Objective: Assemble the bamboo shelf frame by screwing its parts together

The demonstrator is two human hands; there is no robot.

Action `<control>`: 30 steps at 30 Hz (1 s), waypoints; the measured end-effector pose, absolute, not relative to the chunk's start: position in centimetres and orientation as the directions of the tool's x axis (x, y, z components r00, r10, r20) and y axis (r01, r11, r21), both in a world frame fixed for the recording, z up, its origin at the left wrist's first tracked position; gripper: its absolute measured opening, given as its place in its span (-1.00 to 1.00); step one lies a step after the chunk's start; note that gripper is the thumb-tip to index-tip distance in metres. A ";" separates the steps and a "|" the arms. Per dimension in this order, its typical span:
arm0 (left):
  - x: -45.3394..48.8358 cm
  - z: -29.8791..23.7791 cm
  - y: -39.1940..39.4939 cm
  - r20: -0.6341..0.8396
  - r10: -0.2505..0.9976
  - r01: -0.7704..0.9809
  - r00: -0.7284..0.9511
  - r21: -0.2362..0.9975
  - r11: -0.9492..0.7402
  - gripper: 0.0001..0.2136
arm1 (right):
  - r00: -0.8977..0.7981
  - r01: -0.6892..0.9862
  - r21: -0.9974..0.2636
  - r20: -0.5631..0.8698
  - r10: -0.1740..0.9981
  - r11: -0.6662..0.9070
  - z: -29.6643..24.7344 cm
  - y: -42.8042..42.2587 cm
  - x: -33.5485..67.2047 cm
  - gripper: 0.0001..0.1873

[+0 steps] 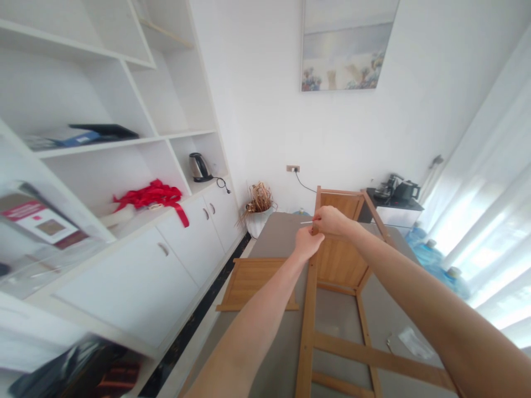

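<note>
A wooden frame [308,320] with slatted panels stands on the grey-brown table, its long rail running away from me. Near the far end of that rail, my left hand [308,244] is closed around the wood. Just above it, my right hand [333,221] is pinched on a thin, light metal rod [306,223] that sticks out to the left. The rod's other end is hidden by my fingers. Left of the rail, a separate wooden panel [257,279] lies flat. A small clear plastic bag [416,342] rests on the table to the right.
White shelving [182,243] lines the left, holding a kettle [199,167] and red ribbon [151,194]. A pot of dried plants [260,202] is beyond the table [277,224]. Blue water bottles [429,253] stand at the right by a curtain. A dark-topped cabinet [398,203] stands behind.
</note>
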State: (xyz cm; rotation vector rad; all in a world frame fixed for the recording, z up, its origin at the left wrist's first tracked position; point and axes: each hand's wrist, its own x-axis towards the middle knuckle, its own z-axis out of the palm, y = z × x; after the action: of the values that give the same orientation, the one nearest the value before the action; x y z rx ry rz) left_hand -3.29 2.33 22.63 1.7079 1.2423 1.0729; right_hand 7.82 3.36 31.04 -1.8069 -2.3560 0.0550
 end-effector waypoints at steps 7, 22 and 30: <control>-3.2 22.6 2.0 0.191 0.965 0.314 0.180 0.918 -0.241 -0.89 | 0.017 0.932 -0.360 -0.066 0.998 -0.039 30.9 3.3 6.6 -0.76; -3.4 22.3 2.1 0.197 0.961 0.359 0.193 0.897 -0.256 -0.82 | -0.007 0.963 -0.269 -0.004 1.000 0.006 31.0 3.9 6.7 -0.77; -3.4 22.6 1.8 0.208 0.963 0.343 0.174 0.903 -0.257 -0.89 | -0.157 0.969 -0.179 0.102 0.982 0.173 30.4 3.8 7.3 -0.66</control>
State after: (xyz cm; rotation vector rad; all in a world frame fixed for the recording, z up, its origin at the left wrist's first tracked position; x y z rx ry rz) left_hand -3.40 1.79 22.56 1.7255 1.2475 1.0802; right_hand 7.25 3.81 30.43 -1.9009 -2.2494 0.1053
